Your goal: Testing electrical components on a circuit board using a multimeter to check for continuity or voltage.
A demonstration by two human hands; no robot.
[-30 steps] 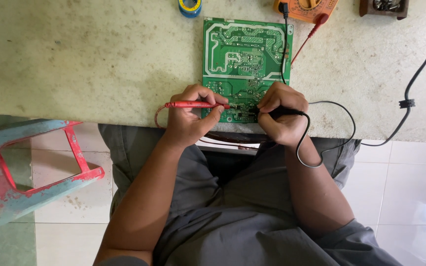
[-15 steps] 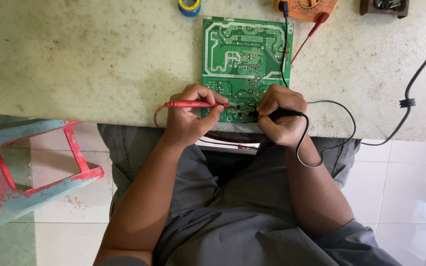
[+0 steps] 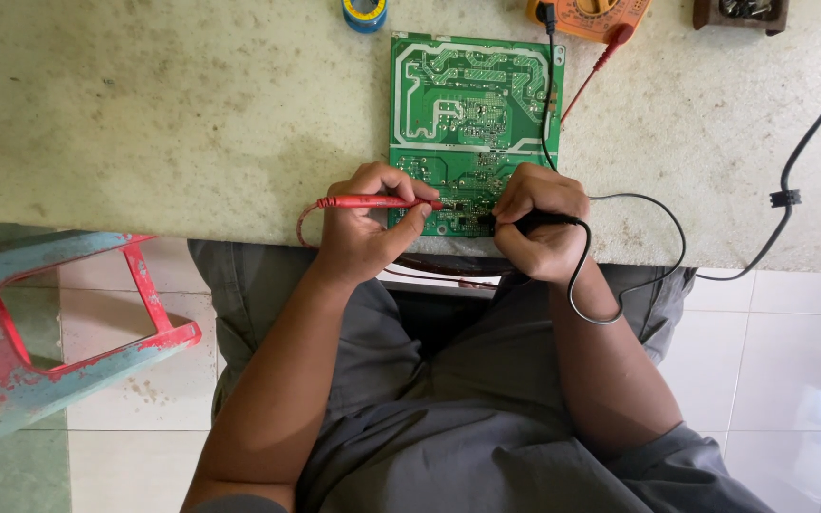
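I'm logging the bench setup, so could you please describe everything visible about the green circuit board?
The green circuit board is rectangular and lies flat, solder side up, with pale traces and small solder points. It rests on the worn stone-like worktop, its near edge by the table's edge. The left hand puts a red probe to its near part, the right hand a black probe. A black lead crosses its right side.

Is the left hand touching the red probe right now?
Touching. The head view shows the left hand with its fingers wrapped over the red probe, whose tip points at the green circuit board.
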